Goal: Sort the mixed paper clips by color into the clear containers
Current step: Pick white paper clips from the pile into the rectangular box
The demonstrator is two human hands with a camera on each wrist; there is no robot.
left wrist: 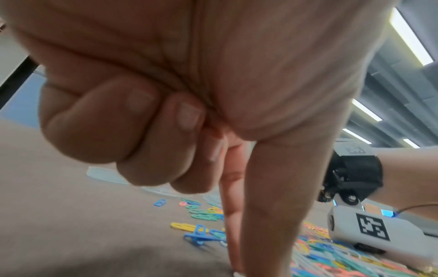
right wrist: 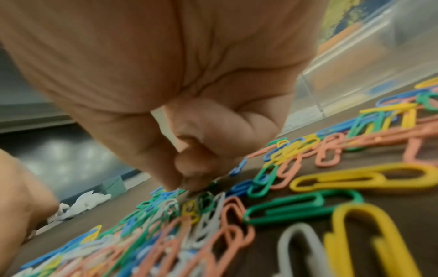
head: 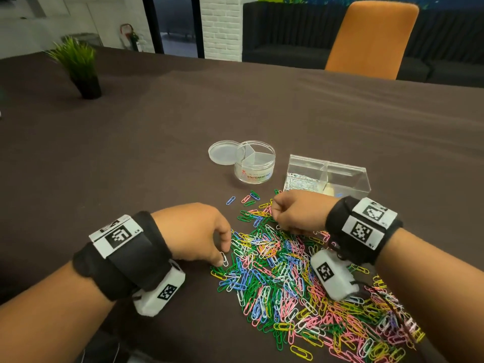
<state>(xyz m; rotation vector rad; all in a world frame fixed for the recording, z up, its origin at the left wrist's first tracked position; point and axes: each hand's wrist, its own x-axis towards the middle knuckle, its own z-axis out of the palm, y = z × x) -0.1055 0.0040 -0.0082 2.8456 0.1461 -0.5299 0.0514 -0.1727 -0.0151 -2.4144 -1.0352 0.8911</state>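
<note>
Your left hand reaches down at the left edge of the clip pile, thumb and forefinger pinching a white clip, the other fingers curled. Your right hand is bunched at the pile's far edge; whether its fingertips hold a clip, you cannot tell. Beyond the pile stand the round tub and the box, which holds silver clips.

Office lounge, orange chair, sofa (dark)
</note>
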